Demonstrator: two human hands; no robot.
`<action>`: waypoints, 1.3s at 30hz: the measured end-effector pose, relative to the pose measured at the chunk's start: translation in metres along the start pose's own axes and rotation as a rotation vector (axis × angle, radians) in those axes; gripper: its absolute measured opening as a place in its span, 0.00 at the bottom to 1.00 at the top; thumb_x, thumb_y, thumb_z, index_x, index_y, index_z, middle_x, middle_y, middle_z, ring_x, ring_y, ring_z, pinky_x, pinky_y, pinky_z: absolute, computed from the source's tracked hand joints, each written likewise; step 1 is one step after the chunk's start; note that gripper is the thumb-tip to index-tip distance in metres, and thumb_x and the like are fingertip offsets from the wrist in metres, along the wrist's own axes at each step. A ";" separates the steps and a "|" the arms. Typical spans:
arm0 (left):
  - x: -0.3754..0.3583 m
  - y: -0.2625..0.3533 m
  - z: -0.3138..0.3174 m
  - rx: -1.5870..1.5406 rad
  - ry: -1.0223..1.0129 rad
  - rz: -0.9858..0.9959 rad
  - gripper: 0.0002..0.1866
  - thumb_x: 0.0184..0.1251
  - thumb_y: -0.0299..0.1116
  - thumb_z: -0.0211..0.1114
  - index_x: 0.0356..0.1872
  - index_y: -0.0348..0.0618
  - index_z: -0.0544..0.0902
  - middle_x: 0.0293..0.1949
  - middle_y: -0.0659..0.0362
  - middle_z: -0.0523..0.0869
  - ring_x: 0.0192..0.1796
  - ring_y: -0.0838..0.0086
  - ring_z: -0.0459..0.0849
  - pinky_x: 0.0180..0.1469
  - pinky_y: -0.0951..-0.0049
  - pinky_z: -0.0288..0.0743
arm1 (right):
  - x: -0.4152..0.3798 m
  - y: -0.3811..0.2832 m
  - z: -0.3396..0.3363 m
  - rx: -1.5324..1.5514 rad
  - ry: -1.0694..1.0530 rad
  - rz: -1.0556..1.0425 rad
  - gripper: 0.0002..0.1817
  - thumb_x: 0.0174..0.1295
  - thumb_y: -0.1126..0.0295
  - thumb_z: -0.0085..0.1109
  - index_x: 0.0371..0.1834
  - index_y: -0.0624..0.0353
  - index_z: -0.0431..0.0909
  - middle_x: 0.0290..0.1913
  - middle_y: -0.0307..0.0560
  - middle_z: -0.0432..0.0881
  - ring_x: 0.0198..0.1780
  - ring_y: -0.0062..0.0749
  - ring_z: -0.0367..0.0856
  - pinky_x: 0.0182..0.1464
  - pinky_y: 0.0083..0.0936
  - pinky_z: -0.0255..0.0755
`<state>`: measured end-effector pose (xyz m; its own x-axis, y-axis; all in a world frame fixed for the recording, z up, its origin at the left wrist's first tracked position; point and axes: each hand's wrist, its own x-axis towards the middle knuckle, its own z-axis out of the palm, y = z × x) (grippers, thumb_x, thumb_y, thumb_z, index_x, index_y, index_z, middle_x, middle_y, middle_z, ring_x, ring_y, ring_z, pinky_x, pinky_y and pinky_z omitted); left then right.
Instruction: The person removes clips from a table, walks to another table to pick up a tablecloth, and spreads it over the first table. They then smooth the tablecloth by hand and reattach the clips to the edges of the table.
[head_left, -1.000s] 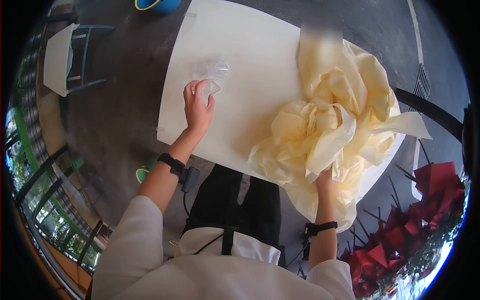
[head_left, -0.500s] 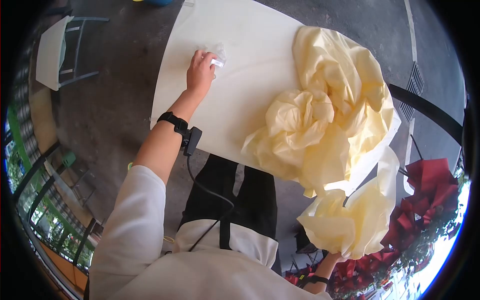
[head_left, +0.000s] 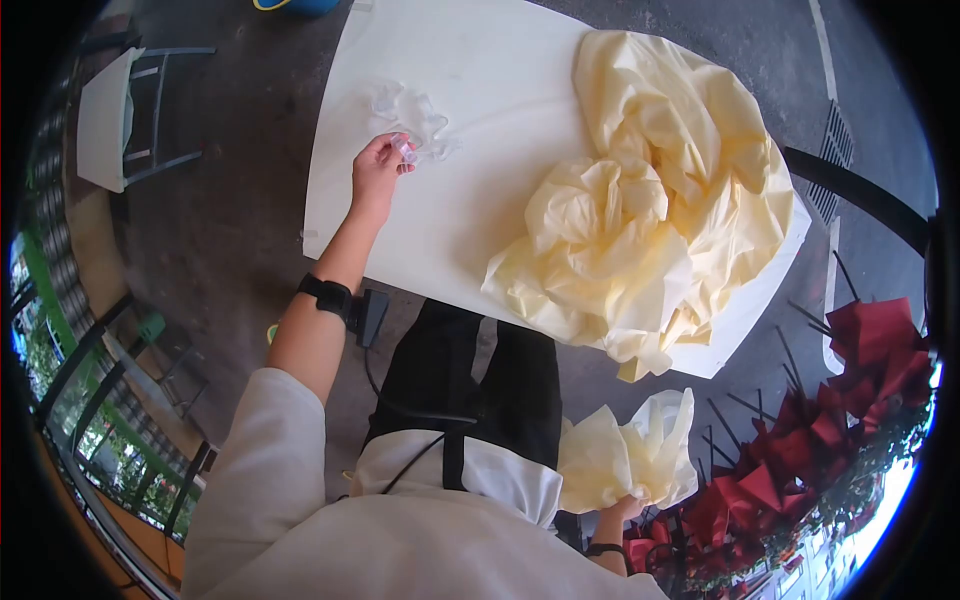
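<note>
My left hand (head_left: 375, 183) is over the left part of the white table (head_left: 470, 75), its fingers closed on a small clear plastic loop (head_left: 404, 150). Just beyond it lie crumpled clear plastic pieces (head_left: 425, 118) on the tabletop. Down by my right side, my right hand (head_left: 627, 507) grips the gathered lower end of a pale yellow sheet bundle (head_left: 600, 465), whose edges flare upward. A large crumpled heap of pale yellow sheeting (head_left: 690, 190) covers the table's right part and hangs over its near edge.
Red wrapped bundles with dark stems (head_left: 770, 480) stand at the lower right. Far left is a white-topped folding table (head_left: 105, 120) on its side in view. A blue bucket (head_left: 305, 5) shows at the top edge. A cable hangs from my left wrist strap (head_left: 325, 295).
My left hand has drawn back toward me, lifting the clear loop off the crumpled plastic. My right hand has brought the yellow bundle leftward, closer to my body and away from the heap.
</note>
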<state>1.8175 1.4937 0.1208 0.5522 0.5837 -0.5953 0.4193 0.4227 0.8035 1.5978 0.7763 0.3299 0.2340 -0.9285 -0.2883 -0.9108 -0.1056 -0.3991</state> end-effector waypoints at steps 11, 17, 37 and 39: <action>0.004 -0.028 -0.008 0.665 0.041 0.199 0.12 0.66 0.32 0.67 0.47 0.42 0.78 0.32 0.62 0.82 0.36 0.73 0.83 0.39 0.70 0.76 | -0.006 0.014 0.003 0.105 -0.234 -0.009 0.21 0.61 0.69 0.61 0.57 0.66 0.74 0.49 0.52 0.82 0.42 0.43 0.85 0.41 0.41 0.84; 0.015 -0.007 0.035 1.206 -0.011 0.387 0.18 0.60 0.34 0.71 0.49 0.46 0.76 0.36 0.54 0.86 0.40 0.59 0.86 0.40 0.59 0.78 | -0.011 0.016 0.020 0.091 -0.365 -0.119 0.25 0.60 0.69 0.64 0.59 0.67 0.72 0.51 0.52 0.81 0.44 0.39 0.84 0.43 0.37 0.83; -0.019 -0.036 0.028 0.357 -0.125 0.125 0.09 0.66 0.32 0.69 0.42 0.40 0.85 0.27 0.65 0.83 0.31 0.84 0.76 0.35 0.80 0.72 | -0.019 0.025 0.045 0.011 -0.493 -0.186 0.27 0.59 0.70 0.65 0.61 0.65 0.71 0.53 0.47 0.80 0.48 0.33 0.81 0.50 0.31 0.78; -0.024 -0.036 0.028 0.295 -0.123 0.093 0.08 0.65 0.32 0.69 0.41 0.39 0.85 0.28 0.65 0.83 0.32 0.84 0.77 0.36 0.80 0.72 | -0.015 0.023 0.045 -0.054 -0.497 -0.226 0.28 0.59 0.70 0.66 0.62 0.65 0.71 0.54 0.47 0.79 0.49 0.33 0.81 0.50 0.31 0.78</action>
<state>1.8091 1.4452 0.1064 0.6729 0.5150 -0.5311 0.5438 0.1424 0.8271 1.5881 0.8035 0.2860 0.5463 -0.6022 -0.5821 -0.8324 -0.3131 -0.4573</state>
